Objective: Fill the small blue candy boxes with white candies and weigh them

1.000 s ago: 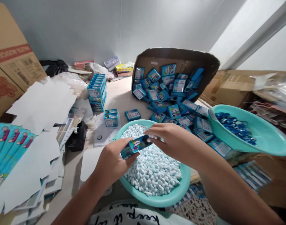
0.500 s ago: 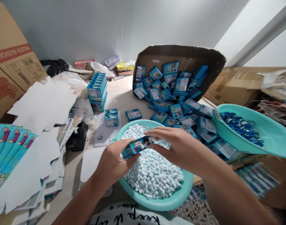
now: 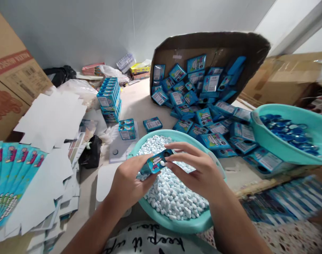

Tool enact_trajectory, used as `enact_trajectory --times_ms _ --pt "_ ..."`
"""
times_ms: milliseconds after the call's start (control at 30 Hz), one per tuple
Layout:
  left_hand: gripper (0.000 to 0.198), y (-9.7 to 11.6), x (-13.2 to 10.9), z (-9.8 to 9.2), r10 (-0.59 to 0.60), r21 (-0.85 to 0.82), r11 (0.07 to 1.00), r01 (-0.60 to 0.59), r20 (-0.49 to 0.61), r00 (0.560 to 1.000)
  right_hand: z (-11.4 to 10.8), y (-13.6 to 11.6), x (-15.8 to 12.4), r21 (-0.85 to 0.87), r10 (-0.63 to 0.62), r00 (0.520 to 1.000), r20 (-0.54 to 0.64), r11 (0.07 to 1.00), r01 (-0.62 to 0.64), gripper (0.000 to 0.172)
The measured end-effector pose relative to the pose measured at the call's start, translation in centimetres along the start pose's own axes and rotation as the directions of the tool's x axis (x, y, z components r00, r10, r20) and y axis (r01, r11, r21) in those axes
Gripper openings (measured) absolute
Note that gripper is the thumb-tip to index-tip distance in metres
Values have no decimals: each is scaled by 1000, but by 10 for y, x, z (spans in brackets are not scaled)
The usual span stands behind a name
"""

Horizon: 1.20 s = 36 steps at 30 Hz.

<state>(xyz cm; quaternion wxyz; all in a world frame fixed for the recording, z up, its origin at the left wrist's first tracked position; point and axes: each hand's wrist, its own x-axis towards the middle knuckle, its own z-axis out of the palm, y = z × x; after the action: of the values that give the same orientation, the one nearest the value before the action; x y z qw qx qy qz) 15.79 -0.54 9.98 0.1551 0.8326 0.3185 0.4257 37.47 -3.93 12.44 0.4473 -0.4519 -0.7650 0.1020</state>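
Observation:
My left hand (image 3: 131, 180) is wrapped round a small blue candy box (image 3: 155, 163), tilted above the basin, with a dark round window on its face. Close over the box's right end, my right hand (image 3: 196, 167) has its fingers bent together, and a white candy (image 3: 162, 163) shows at the fingertips against the box. Below both hands stands a turquoise basin (image 3: 177, 227) heaped with small white and pale blue candies (image 3: 174, 197). The fingers partly cover the box, so its inside is hidden.
A cardboard carton (image 3: 224, 46) on its side spills many blue candy boxes (image 3: 214, 140). At right, another turquoise basin (image 3: 274, 144) holds blue round pieces (image 3: 293, 134). Stacked boxes (image 3: 109, 98), a black tape dispenser (image 3: 91, 151) and white card sheets (image 3: 50, 120) lie left.
The right hand has tilted and its fingers have drawn in at the box. White candies seen at the box's end have shifted; a single one shows at the fingertips now. The view has shifted slightly.

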Motion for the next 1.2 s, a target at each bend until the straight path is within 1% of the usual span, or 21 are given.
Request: enact_trajectory --times_ms 100,200,233,367,467,533,567,667,733,767,833,867,900,933,967,1000,1067,1100,1133,1167,1200 --pt "27 -1 -2 1 28 48 998 -27 -14 1000 2 8 0 44 22 998 -56 999 -19 5" --pt "29 -2 -4 2 50 43 998 -49 -17 999 6 11 1 118 40 998 -58 992 -33 5" --pt "30 -1 -4 3 52 39 998 -51 -15 999 8 11 1 140 46 998 -50 989 -39 8" --pt "28 0 -4 4 56 39 998 -56 9 998 12 7 0 179 95 995 -15 980 -90 28" --pt "27 0 -4 3 62 29 998 -63 3 998 13 8 -4 191 216 976 6 958 -213 31" --pt "27 -1 -5 2 46 12 999 -46 -7 999 13 11 -7 232 308 951 10 925 -301 35" --pt "27 -1 -6 2 31 4 1000 -31 -15 999 13 13 -8 270 335 942 5 907 -324 38" --pt "28 -2 -9 -1 -25 -4 1000 25 -43 999 11 19 -8 416 374 927 -25 847 -330 45" --pt "29 -5 -13 -7 -89 -3 996 89 -58 994 10 22 -5 449 417 908 -42 820 -356 51" --pt "31 -8 -15 -11 -133 -4 991 133 -67 989 10 23 -5 416 450 893 -23 816 -401 54" --pt "34 -15 -22 -25 -226 -10 974 226 -95 970 12 27 -6 240 512 855 89 822 -517 61" --pt "35 -20 -27 -34 -270 -13 963 270 -105 957 14 31 -8 104 547 818 178 816 -568 64" --pt "36 -26 -32 -44 -314 -14 949 314 -113 943 18 37 -12 -36 568 778 267 813 -581 68" --pt "37 -32 -39 -55 -362 -14 932 363 -121 924 22 44 -16 -161 604 728 323 794 -587 70" --pt "39 -39 -47 -65 -414 -17 909 416 -138 900 27 52 -20 -264 633 681 368 774 -576 73" --pt "40 -46 -56 -75 -467 -22 882 470 -164 869 32 61 -24 -338 635 653 412 773 -537 76" --pt "43 -61 -74 -89 -565 -54 821 568 -224 794 40 76 -29 -439 621 614 487 782 -443 85" --pt "45 -68 -84 -93 -603 -80 793 604 -239 761 42 82 -29 -467 611 598 519 789 -400 89" --pt "47 -76 -93 -95 -637 -110 768 631 -232 735 42 86 -29 -483 603 585 543 794 -369 91" --pt "48 -84 -101 -95 -668 -143 744 653 -201 717 42 88 -27 -491 596 580 555 798 -350 91" --pt "49 -90 -107 -93 -695 -178 719 672 -151 703 41 89 -25 -490 589 586 556 802 -341 89"
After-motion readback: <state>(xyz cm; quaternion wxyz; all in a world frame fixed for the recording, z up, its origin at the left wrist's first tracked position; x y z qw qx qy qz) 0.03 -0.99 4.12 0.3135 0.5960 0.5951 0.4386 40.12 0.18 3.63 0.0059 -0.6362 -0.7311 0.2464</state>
